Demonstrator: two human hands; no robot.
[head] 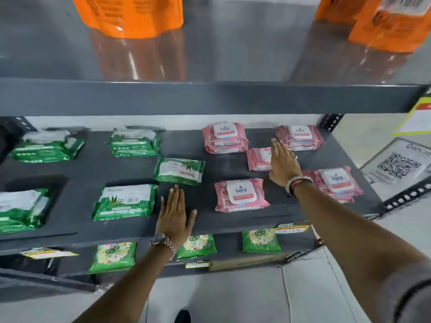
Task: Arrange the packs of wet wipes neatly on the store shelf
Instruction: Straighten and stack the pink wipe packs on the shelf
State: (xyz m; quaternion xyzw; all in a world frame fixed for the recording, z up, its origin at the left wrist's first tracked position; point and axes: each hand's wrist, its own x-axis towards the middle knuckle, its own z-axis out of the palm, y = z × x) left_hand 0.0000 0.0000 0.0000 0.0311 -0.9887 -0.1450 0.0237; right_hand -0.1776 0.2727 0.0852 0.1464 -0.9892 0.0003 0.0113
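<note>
Green wipe packs lie on the left half of the dark shelf (205,220), pink ones on the right half. One green pack (179,170) sits askew near the middle, apart from the others. My left hand (174,215) rests flat on the shelf just below it, fingers together, holding nothing. My right hand (283,163) is flat with straight fingers, its edge against a loose pink pack (258,159) that it partly hides. A single pink pack (241,195) lies front centre. Pink stacks stand at the back (225,137), back right (299,137) and front right (337,183).
Green stacks sit at back left (47,146), back centre (135,142), front left (21,209) and front centre (124,201). Orange bags (128,15) stand on the upper shelf. Green food packets (113,256) lie on the lower shelf. A QR sign (400,165) stands at right.
</note>
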